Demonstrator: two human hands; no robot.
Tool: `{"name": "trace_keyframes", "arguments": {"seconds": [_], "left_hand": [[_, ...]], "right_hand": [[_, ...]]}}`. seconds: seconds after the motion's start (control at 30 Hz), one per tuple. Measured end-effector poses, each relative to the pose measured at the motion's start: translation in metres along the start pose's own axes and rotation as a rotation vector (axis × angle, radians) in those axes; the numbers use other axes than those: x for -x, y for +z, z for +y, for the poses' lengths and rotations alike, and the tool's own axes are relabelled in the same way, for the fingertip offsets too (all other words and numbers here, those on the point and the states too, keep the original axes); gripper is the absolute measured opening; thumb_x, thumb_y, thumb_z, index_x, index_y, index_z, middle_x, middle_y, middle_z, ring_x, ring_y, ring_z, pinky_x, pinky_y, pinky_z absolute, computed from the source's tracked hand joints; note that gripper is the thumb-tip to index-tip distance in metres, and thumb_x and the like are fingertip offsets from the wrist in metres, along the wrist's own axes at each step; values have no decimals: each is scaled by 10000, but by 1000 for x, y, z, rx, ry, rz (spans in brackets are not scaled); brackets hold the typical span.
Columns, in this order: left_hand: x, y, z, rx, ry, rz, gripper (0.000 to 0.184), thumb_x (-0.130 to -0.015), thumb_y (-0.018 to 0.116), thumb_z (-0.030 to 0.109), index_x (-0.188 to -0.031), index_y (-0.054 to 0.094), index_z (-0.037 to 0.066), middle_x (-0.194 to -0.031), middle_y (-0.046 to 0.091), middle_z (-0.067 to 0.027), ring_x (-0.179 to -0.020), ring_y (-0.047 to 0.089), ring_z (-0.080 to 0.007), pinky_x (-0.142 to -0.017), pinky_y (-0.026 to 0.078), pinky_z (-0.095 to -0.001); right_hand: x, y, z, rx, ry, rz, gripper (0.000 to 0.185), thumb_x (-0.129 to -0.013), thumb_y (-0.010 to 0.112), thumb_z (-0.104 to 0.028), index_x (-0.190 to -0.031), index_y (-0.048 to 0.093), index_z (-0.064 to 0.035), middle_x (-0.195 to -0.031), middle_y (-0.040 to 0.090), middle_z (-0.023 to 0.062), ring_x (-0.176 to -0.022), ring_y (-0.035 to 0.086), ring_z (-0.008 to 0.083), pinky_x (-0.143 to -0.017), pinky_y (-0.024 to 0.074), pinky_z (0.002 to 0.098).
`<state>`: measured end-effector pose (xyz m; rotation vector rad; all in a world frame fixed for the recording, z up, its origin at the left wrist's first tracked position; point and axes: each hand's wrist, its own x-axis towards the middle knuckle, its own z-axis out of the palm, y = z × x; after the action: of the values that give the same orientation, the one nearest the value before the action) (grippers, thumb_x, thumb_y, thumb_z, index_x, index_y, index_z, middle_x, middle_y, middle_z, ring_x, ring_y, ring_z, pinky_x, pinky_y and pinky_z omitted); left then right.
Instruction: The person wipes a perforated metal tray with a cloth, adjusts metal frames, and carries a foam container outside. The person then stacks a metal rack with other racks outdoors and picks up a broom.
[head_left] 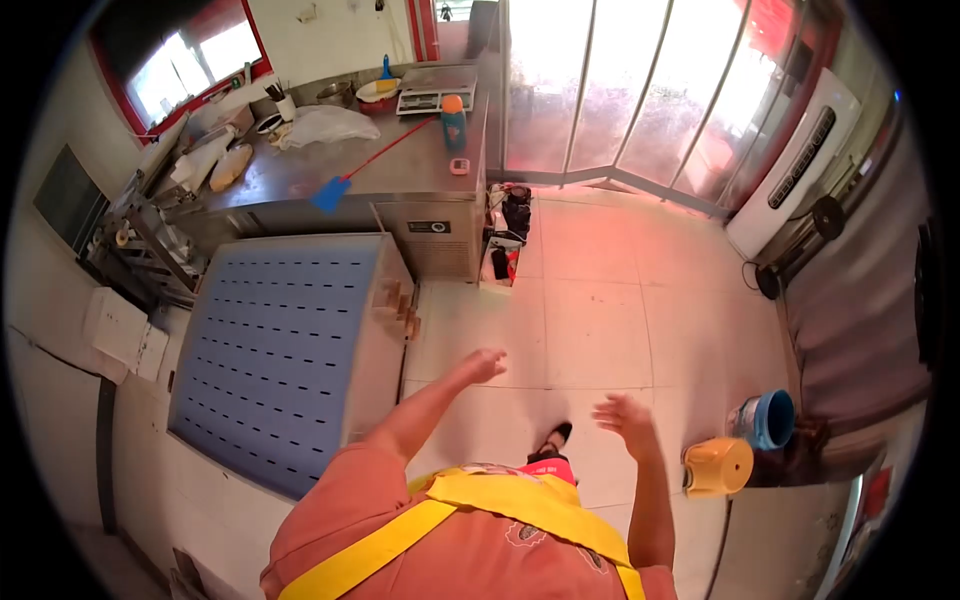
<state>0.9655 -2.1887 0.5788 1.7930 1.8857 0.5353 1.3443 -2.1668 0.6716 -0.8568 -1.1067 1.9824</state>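
Left hand (484, 367) and right hand (626, 416) are empty, fingers loosely parted; a careless sidestep could catch the stool (722, 467) at the body's 3 o'clock.

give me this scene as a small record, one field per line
left hand: empty, over the pale tiled floor
right hand: empty, slightly blurred
on steel counter: red-handled blue plastic swatter, blade at the front edge; teal bottle with orange cap
front left: low unit with blue slotted top
right floor: yellow-orange plastic stool beside blue bucket
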Motion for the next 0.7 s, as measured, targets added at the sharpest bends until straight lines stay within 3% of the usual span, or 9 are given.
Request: {"name": "trace_keyframes", "arguments": {"seconds": [0.03,0.1,0.13,0.2,0.3,0.4,0.5,0.57,0.7], "left_hand": [[-32,5,3,20,12,18,356,-751,571,247,-1040,508,49,-974,561,-167,-885,544,-310,-759,434,-367],[-79,6,-24,41,16,145,368,-746,577,255,-1037,511,40,-977,561,-168,-886,544,-311,-752,438,-363],[-90,-9,-13,60,-130,158,382,-738,585,271,-1031,515,36,-974,562,-169,-882,546,-310,-753,437,-363],[-96,-37,-8,3,-336,190,406,-720,602,301,-1013,524,31,-960,565,-171,-870,548,-309,-747,438,-365],[-139,-75,-18,24,-470,379,440,-704,613,334,-1001,527,21,-948,563,-181,-872,542,-312,-743,435,-374],[-194,-136,-4,51,-584,529,476,-687,634,305,-1020,508,-10,-968,549,-202,-898,525,-323,-762,423,-388],[-254,-176,-14,91,-462,787,550,-665,660,286,-1076,458,-18,-1053,496,-221,-984,467,-346,-813,390,-399],[-297,-189,-55,81,-355,906,635,-659,666,302,-1129,396,-29,-1098,453,-231,-1028,428,-352,-849,360,-404],[-366,-244,-82,-179,-424,1059,756,-638,685,321,-1171,306,-58,-1128,409,-247,-1048,388,-382,-869,338,-416]], "right_hand": [[-32,-48,28,145,104,194,353,-791,527,-316,-909,562,15,-861,590,150,-777,583,248,-632,464,349],[-66,-144,80,655,175,279,304,-753,575,-279,-877,570,-1,-838,586,128,-754,582,233,-614,467,342],[-76,-185,90,656,273,333,282,-734,599,-260,-861,574,-9,-827,584,118,-742,581,225,-604,469,339],[-97,-237,87,-21,388,750,235,-736,594,-223,-842,569,-15,-752,570,76,-644,559,195,-528,453,334],[-164,-311,72,734,532,609,219,-757,561,-209,-862,538,-18,-683,550,63,-552,524,177,-453,427,331],[-246,-317,17,394,670,611,183,-759,544,-188,-850,518,-31,-637,539,51,-485,495,165,-406,400,306],[-357,-323,-13,502,556,466,186,-777,532,-212,-878,505,-58,-726,552,60,-582,529,163,-484,427,318],[-419,-287,-39,449,474,402,217,-797,514,-217,-953,498,-67,-823,559,69,-694,551,175,-556,441,330],[-509,-230,-82,412,431,208,333,-790,530,-222,-1076,472,-61,-890,562,63,-759,545,168,-618,435,331]]}}
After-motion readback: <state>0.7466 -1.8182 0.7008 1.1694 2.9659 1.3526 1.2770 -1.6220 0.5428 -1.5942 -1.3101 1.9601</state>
